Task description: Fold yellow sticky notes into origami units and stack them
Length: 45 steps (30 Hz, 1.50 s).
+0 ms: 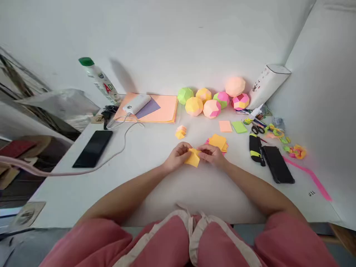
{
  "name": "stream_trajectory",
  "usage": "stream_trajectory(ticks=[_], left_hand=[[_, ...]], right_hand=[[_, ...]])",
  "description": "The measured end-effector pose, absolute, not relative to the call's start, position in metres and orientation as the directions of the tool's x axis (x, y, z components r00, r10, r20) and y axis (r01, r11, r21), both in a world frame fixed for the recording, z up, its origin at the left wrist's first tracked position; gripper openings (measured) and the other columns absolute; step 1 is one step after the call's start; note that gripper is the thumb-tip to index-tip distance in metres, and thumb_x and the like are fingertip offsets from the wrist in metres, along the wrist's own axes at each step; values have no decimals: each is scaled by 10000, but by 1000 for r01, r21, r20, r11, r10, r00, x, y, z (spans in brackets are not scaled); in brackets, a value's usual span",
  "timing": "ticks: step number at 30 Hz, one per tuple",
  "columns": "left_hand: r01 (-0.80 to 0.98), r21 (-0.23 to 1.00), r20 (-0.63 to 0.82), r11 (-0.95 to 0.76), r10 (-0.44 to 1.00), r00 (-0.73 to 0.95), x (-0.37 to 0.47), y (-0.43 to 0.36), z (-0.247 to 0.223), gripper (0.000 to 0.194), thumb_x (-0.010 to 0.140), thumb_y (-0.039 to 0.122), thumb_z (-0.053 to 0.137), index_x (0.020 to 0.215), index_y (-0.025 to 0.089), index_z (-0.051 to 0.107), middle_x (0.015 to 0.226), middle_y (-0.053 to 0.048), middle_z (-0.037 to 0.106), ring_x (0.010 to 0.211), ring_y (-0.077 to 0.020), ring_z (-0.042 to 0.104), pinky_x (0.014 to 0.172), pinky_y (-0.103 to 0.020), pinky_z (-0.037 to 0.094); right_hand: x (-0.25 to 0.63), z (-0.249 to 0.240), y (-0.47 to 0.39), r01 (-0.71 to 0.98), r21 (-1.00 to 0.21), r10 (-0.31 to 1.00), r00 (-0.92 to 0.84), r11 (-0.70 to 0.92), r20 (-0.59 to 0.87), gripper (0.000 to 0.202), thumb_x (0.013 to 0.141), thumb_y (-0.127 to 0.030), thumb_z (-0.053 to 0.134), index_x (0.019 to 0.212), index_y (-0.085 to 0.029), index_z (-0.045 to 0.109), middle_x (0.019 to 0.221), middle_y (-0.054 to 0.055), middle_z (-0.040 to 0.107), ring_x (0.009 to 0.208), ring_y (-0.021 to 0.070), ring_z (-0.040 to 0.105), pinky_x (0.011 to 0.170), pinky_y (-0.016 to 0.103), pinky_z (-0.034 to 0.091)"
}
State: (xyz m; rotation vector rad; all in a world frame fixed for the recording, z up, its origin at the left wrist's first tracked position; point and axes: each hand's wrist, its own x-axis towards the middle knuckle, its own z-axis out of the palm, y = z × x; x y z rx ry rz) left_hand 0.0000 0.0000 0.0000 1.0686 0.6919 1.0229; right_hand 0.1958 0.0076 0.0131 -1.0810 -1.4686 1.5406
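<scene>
Between my two hands is a small piece of folded yellow-orange paper [193, 159], held a little above the white table. My left hand [179, 155] pinches its left side, and my right hand [211, 155] grips its upper right edge with thumb and fingers. Just beyond my right hand lies a loose pile of orange square papers [217, 141] with pink ones showing beneath. Past my left hand sits a small stack of folded paper pieces [181, 132] in orange and peach.
Several paper balls [194, 106] stand along the wall. A peach pad [225, 126] and a green pad [239, 127] lie before them. At right are scissors [258, 129] and a black phone [278, 164]; at left, a dark phone [93, 149], a cable [122, 148] and a bottle [101, 81].
</scene>
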Motion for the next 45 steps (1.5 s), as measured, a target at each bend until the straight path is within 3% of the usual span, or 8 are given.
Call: stream_trajectory(ticks=[8,26,45], left_hand=[[-283,951,22,121,890,455,1,-2,6,337,745,286,662,1048,184,557,897,-27,596,779,-131,585,699,-283,483],[-220,966,-18,133,889,458,0,-3,8,340,742,301,661,1045,175,573,885,-40,623,776,-147,603,697,-300,499],[-183,975,-37,128,902,431,-1,-2,6,358,724,328,669,1027,159,583,886,-54,627,780,-153,602,689,-301,509]], right_hand=[[191,25,4,76,-997,937,-350,23,-5,228,691,-334,682,847,-168,669,762,19,610,520,77,484,499,239,440],[191,17,0,153,-956,923,-337,250,187,165,766,-321,623,858,-197,680,750,31,618,601,122,528,533,272,458],[190,14,1,212,-943,926,-333,256,176,219,768,-373,612,883,-201,683,766,42,636,613,132,540,545,286,468]])
